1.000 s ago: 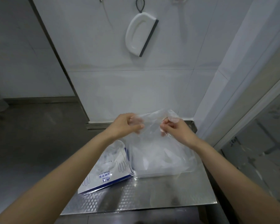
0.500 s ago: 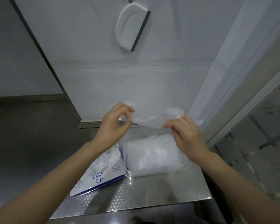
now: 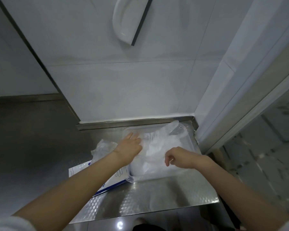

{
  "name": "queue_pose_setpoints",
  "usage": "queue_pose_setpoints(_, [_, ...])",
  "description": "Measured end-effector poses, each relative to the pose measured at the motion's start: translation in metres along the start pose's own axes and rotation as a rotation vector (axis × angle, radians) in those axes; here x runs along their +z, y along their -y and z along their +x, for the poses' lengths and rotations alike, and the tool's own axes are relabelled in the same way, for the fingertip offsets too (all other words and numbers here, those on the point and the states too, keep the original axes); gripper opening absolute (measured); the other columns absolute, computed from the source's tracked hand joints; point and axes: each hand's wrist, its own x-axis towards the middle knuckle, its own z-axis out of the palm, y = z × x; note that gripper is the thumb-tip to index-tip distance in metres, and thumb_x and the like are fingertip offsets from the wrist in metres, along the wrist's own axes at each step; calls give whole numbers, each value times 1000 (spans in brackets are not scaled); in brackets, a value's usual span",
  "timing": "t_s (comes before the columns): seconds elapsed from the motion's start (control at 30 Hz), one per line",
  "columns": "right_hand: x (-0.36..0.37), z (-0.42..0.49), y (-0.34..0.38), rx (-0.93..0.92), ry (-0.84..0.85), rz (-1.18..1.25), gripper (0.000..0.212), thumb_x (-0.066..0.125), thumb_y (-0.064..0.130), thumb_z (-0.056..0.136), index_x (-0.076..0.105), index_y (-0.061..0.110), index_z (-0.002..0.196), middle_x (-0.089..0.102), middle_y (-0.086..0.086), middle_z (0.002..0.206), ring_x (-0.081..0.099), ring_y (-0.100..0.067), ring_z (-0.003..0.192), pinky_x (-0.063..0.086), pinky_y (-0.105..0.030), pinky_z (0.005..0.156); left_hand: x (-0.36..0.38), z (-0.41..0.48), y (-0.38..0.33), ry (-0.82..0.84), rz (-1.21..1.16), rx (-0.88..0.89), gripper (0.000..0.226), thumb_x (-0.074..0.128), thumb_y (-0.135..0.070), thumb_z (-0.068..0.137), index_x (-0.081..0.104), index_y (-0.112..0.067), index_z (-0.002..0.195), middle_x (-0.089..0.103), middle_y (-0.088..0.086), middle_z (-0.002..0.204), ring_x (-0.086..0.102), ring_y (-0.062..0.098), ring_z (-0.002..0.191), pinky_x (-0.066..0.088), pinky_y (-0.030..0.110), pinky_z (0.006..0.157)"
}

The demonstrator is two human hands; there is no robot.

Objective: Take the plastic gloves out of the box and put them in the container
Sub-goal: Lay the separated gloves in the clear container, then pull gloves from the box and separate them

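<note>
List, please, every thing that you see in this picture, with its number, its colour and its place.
gloves: a pile, not countable, clear whitish, in the container, one end over its far rim
container: 1, clear, on the table, right side
box: 1, white and blue, on the table left of the container, partly under the left forearm
bunch of gloves: 1, clear, at the far end of the box
table: 1, shiny steel, against the wall
scraper: 1, white with dark edge, on the wall above
left hand: 1, fingers flat on the gloves
right hand: 1, fingers curled over the gloves, grip unclear
</note>
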Motion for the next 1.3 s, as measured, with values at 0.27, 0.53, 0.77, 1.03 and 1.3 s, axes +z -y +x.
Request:
queue_pose_setpoints(0.27, [-16, -2, 21, 53, -647, 194, 22, 40, 1, 95, 56, 15, 97, 61, -1, 99, 60, -14, 88, 50, -31, 77, -15, 3, -18, -196, -249, -199, 37, 42, 5, 84, 49, -12, 117, 54, 5, 116, 49, 21, 105, 31, 26, 83])
queue_pose_setpoints(0.53, [25, 47, 12, 139, -152, -227, 64, 68, 24, 85, 33, 16, 138, 39, -9, 135, 51, -27, 116, 46, -39, 92, 16, 31, -48, 197, -368, -257, 63, 59, -26, 90, 25, -14, 141, 28, 14, 142, 34, 34, 128, 35, 41, 98])
queue_pose_setpoints(0.77, [35, 58, -5, 233, -40, -354, 87, 76, 33, 76, 25, 22, 146, 28, -8, 143, 39, -28, 128, 41, -39, 102, 42, 34, -56, 391, -168, -245, 85, 60, -21, 88, 2, -12, 150, 11, 25, 151, 36, 45, 128, 31, 44, 106])
queue_pose_setpoints(1.03, [19, 28, 10, 154, -194, -201, 45, 46, 25, 99, 35, 19, 142, 37, -7, 140, 54, -26, 114, 46, -37, 91, 12, 18, -40, 382, -178, -125, 70, 62, -14, 87, 24, -14, 145, 37, 14, 142, 38, 31, 128, 26, 42, 108])
queue_pose_setpoints(1.3, [17, -7, 81, -154, -626, 18, 27, 44, 20, 100, 52, 16, 124, 54, 2, 118, 56, -13, 99, 38, -20, 74, -28, -53, 6, -493, -589, -399, 49, 49, -2, 87, 43, -18, 134, 46, 2, 129, 43, 20, 120, 27, 31, 101])
